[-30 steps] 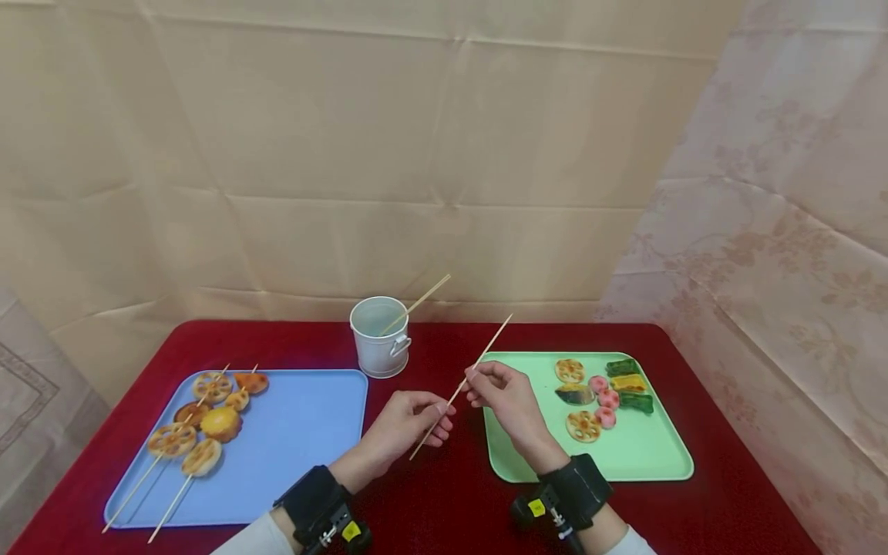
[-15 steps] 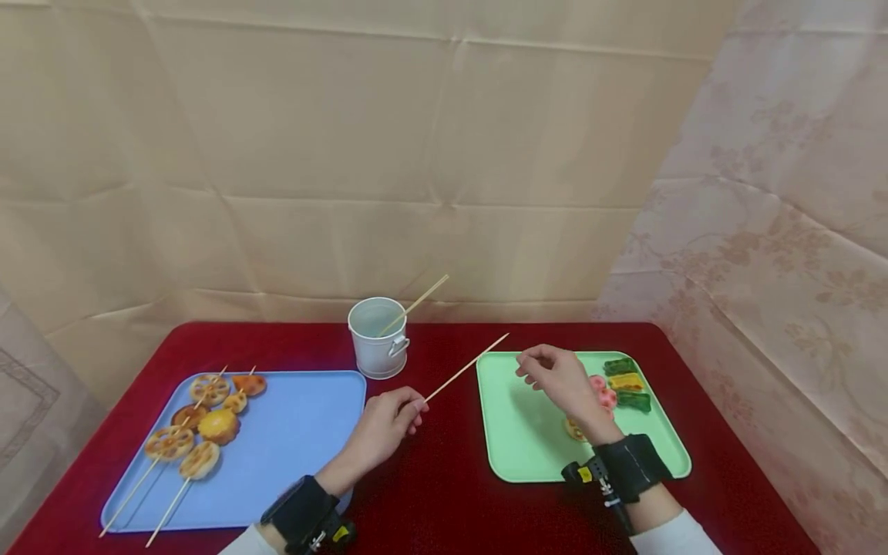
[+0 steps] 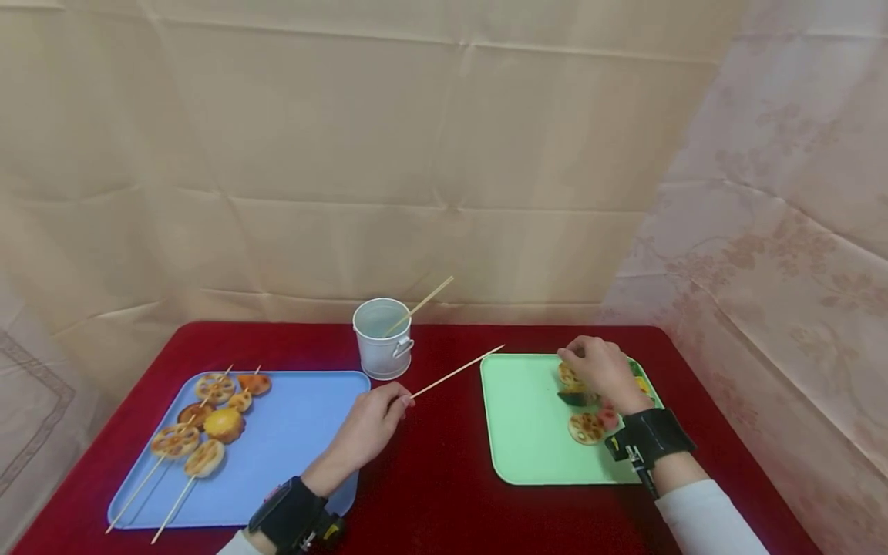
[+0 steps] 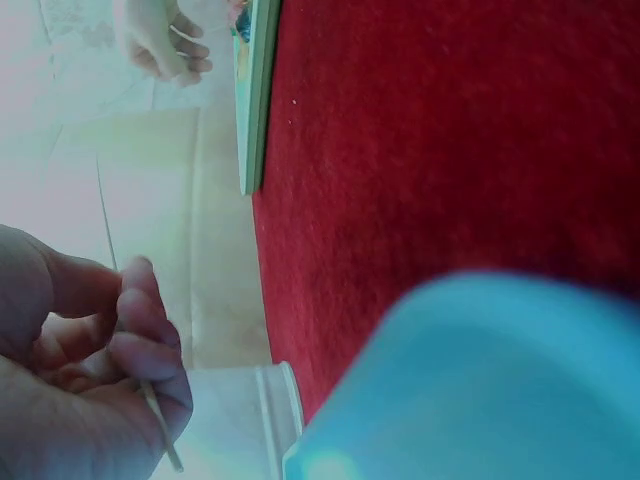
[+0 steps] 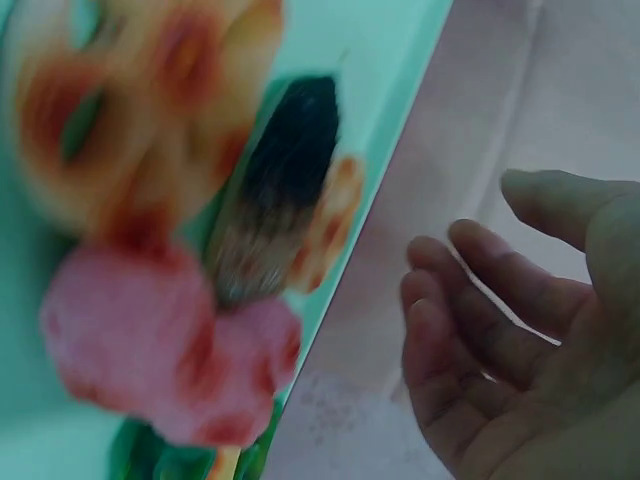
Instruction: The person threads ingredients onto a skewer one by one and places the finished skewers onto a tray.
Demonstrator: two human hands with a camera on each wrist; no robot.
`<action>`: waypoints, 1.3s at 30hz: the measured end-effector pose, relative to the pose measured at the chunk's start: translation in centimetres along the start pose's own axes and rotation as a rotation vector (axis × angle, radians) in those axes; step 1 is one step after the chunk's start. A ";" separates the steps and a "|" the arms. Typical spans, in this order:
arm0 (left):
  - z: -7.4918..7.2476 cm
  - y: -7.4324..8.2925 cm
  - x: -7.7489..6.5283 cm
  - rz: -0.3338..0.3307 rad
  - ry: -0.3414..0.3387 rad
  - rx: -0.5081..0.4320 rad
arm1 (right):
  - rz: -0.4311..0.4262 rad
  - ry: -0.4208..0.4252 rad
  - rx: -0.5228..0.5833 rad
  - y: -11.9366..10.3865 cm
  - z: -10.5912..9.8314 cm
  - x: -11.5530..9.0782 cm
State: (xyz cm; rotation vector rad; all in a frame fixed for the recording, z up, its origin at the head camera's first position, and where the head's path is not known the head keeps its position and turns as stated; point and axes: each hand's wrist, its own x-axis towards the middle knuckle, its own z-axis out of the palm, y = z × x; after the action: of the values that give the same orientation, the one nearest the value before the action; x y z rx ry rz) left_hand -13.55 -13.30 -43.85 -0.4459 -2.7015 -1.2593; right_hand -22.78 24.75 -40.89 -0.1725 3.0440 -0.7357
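My left hand pinches a thin bamboo skewer between thumb and fingers. Its bare length slants up to the right, and the lower end pokes out under the fingers in the left wrist view. Over the green tray hovers my right hand; in the right wrist view its fingers are loosely bent, thumb apart, holding nothing. Below it lie a lotus root slice, a dark-rinded slice and pink pieces. Another lotus root slice and green pieces are partly hidden by the hand.
Two loaded skewers with lotus root slices and other food pieces lie on the blue tray at left. A small white bucket holding skewers stands at the back between the trays, on red cloth.
My right hand has let go of the skewer and moved right over the food on the green tray. My left hand has shifted left and back with the skewer, which now lies flatter.
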 end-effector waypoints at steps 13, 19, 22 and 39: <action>0.0 -0.2 -0.2 -0.001 0.067 0.098 | 0.035 -0.099 -0.164 1.8 0.3 0.2; 0.1 -0.3 -0.2 -0.006 0.091 0.106 | 0.055 -0.120 -0.143 1.8 0.4 0.2; 0.1 -0.3 -0.2 -0.003 0.102 0.106 | 0.070 -0.135 -0.140 1.7 0.5 0.3; -0.5 -0.5 -0.6 -0.087 0.102 0.031 | 0.038 -0.022 -0.009 1.7 1.5 1.2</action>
State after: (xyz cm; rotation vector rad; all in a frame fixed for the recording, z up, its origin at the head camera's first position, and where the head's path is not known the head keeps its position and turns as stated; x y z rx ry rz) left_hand -13.16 -14.06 -44.02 -0.2555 -2.6769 -1.2234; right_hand -24.07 25.44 -43.01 -0.1209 3.0214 -0.7125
